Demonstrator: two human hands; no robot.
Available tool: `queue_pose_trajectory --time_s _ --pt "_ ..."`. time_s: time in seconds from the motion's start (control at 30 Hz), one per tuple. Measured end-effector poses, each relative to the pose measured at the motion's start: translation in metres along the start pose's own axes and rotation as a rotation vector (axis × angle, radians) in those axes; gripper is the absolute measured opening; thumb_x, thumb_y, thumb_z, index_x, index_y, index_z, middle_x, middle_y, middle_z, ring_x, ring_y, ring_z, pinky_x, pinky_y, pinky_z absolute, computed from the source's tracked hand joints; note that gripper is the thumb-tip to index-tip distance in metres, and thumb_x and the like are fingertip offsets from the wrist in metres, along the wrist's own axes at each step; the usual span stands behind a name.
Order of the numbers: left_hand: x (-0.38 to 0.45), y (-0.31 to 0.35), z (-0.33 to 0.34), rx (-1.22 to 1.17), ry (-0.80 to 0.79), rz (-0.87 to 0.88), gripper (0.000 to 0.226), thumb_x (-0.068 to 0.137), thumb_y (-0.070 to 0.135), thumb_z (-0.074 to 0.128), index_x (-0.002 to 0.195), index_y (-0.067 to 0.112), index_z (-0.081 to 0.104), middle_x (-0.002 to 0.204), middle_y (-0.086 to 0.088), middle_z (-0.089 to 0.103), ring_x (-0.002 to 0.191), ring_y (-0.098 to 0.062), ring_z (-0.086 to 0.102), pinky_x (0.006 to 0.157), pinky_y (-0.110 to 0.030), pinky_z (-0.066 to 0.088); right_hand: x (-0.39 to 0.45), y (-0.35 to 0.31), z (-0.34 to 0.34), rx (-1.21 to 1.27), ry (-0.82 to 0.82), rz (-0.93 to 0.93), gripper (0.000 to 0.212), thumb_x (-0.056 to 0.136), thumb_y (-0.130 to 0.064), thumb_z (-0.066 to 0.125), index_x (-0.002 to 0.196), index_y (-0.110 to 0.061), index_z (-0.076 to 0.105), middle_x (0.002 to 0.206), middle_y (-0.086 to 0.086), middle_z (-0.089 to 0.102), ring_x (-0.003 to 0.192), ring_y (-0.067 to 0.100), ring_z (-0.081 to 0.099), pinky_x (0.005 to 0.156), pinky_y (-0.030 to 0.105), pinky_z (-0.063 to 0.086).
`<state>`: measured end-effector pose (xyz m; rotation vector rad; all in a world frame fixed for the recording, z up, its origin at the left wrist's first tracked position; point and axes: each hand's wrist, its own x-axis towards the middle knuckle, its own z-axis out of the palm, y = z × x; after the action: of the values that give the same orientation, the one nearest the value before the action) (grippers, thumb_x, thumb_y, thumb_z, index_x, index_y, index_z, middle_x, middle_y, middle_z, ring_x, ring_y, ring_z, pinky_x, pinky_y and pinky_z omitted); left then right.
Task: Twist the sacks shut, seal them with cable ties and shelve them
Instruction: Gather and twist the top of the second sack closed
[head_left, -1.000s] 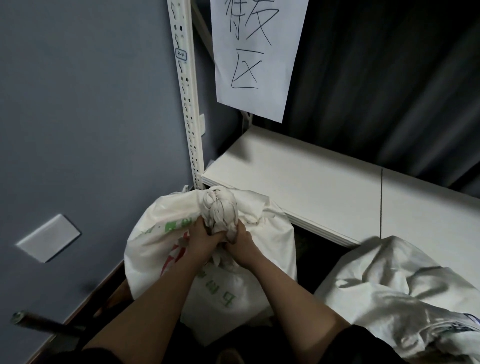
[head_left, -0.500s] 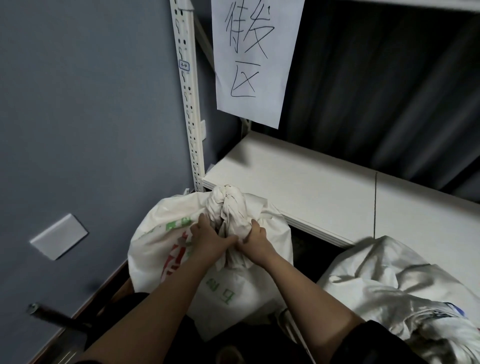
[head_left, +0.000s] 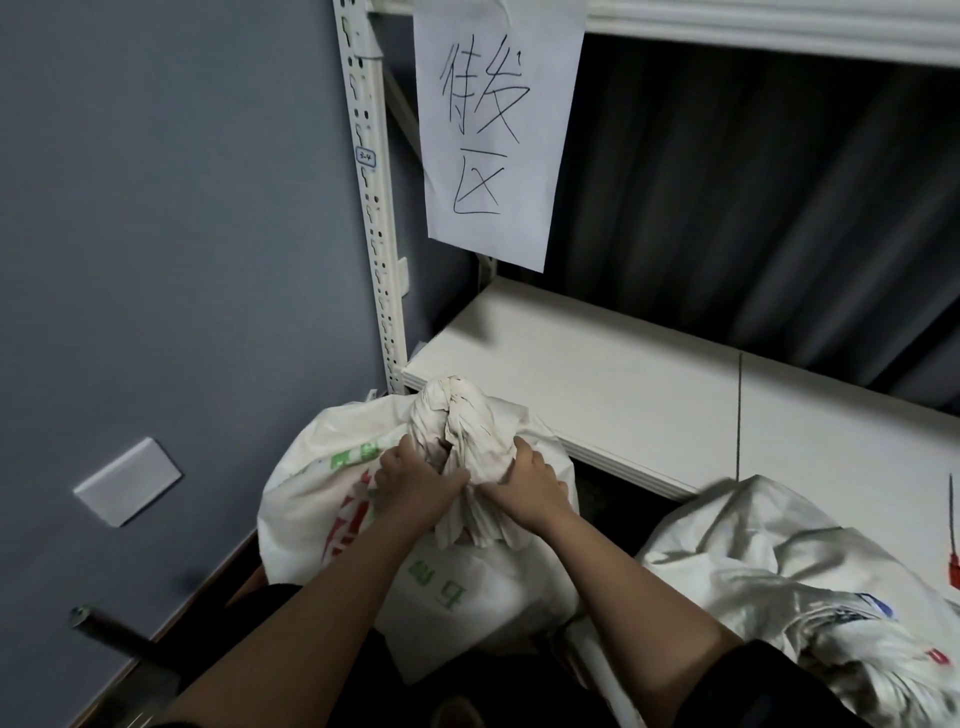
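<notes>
The shelf (head_left: 597, 395) is the big white board in the middle, so every place here is told from it.

Left of the shelf is a grey wall (head_left: 156, 260) with a white plate (head_left: 127, 480) on it. A white post (head_left: 371, 208) with holes stands at the shelf's left corner. A paper sign (head_left: 493, 130) hangs above the shelf.

Just in front of the shelf's left corner, and lower down, sits the sack (head_left: 332, 493). It is white with green and red print. Its top (head_left: 457, 431) is bunched and twisted into a fat knob that reaches up to the shelf's front edge.

The left hand (head_left: 415, 480) grips the left side of the twisted top. The right hand (head_left: 524, 483) grips the right side. The two hands are close together, almost touching, both squeezed on the cloth.

So the twisting looks nearly done for this sack. No cable tie shows on its neck yet, so I think the tie is not yet on. The sack is not on the shelf yet either.

In front of the shelf's right part lies a second sack (head_left: 779, 582). It looks loose and floppy, so it probably needs twisting too. A thin red thing (head_left: 955, 551) shows at the shelf's far right edge. It may be a cable tie, but I cannot tell.
</notes>
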<state>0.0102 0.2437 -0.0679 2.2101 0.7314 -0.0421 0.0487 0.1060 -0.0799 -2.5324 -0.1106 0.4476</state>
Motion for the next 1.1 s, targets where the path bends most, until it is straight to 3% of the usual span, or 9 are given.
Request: queue_pose_trajectory --time_s 0.13,0.23,0.37,0.47,0.67,0.8,0.9,1.0,1.1 --pt "-0.005 0.009 -0.002 -0.143 0.276 0.059 0.048 0.085 0.022 0.059 0.129 0.009 0.047 0.134 -0.017 0.041 0.123 -0.033 0.041 0.102 -0.043 0.034 -0.002 -0.001 -0.002 0.097 0.049 -0.018 0.076 0.087 -0.041 0.055 0.149 -0.016 0.019 0.151 0.009 0.031 0.137 0.028 0.032 0.108 0.044 0.028" --pt "-0.011 0.016 -0.008 -0.343 0.378 0.180 0.027 0.083 0.012 0.052 0.110 0.009 0.055 0.117 -0.014 0.051 0.101 -0.032 0.053 0.087 -0.039 0.043 -0.005 -0.001 -0.010 0.156 0.123 -0.024 0.062 0.092 -0.041 0.049 0.145 -0.017 0.030 0.147 0.008 0.038 0.133 0.026 0.039 0.108 0.042 0.032" --pt "-0.019 0.032 -0.011 -0.574 0.252 0.275 0.016 0.078 0.023 0.042 0.086 0.026 0.055 0.076 -0.002 0.061 0.073 -0.030 0.060 0.073 -0.040 0.050 -0.013 0.001 -0.024 0.216 0.236 -0.047 0.044 0.095 -0.041 0.047 0.131 -0.016 0.050 0.134 0.006 0.051 0.119 0.024 0.052 0.099 0.036 0.040" --pt "-0.028 0.046 -0.003 -0.569 0.097 0.344 0.020 0.085 0.008 0.048 0.078 0.025 0.056 0.065 0.000 0.059 0.065 -0.022 0.059 0.073 -0.039 0.051 -0.022 0.005 -0.039 0.245 0.299 -0.053 0.029 0.093 -0.032 0.049 0.117 -0.019 0.059 0.124 0.001 0.059 0.106 0.020 0.059 0.088 0.033 0.046" --pt "-0.060 0.085 0.025 -0.493 -0.159 0.368 0.023 0.090 0.003 0.045 0.080 0.022 0.054 0.069 0.000 0.060 0.060 -0.009 0.058 0.062 -0.023 0.044 -0.053 0.024 -0.081 0.264 0.421 -0.024 0.022 0.090 -0.021 0.048 0.104 -0.023 0.066 0.109 -0.006 0.068 0.098 0.019 0.062 0.079 0.029 0.046" --pt "-0.086 0.111 0.057 -0.379 -0.348 0.387 0.026 0.088 0.001 0.043 0.084 0.025 0.052 0.075 0.001 0.063 0.068 -0.012 0.060 0.062 -0.024 0.043 -0.077 0.054 -0.111 0.303 0.500 0.024 0.021 0.090 -0.021 0.048 0.098 -0.024 0.067 0.101 -0.005 0.071 0.094 0.020 0.063 0.078 0.030 0.047" --pt "-0.108 0.129 0.080 -0.297 -0.446 0.444 0.024 0.086 0.002 0.046 0.090 0.025 0.052 0.083 -0.003 0.064 0.081 -0.021 0.061 0.075 -0.031 0.045 -0.095 0.078 -0.129 0.322 0.573 0.056 0.021 0.089 -0.021 0.049 0.096 -0.024 0.069 0.099 -0.005 0.071 0.093 0.019 0.063 0.078 0.030 0.046" --pt "-0.128 0.140 0.105 -0.204 -0.590 0.532 0.031 0.086 0.000 0.047 0.114 0.015 0.048 0.112 -0.011 0.064 0.098 -0.026 0.062 0.086 -0.035 0.048 -0.113 0.100 -0.143 0.356 0.638 0.069 0.021 0.088 -0.019 0.050 0.093 -0.024 0.069 0.098 -0.005 0.071 0.091 0.018 0.063 0.078 0.030 0.047" --pt "-0.149 0.146 0.121 -0.061 -0.704 0.618 0.055 0.085 -0.001 0.054 0.137 0.005 0.033 0.134 -0.011 0.047 0.123 -0.022 0.049 0.091 -0.022 0.042 -0.130 0.122 -0.153 0.390 0.680 0.060 0.019 0.088 -0.018 0.050 0.089 -0.028 0.067 0.094 -0.006 0.072 0.089 0.016 0.064 0.079 0.031 0.050"
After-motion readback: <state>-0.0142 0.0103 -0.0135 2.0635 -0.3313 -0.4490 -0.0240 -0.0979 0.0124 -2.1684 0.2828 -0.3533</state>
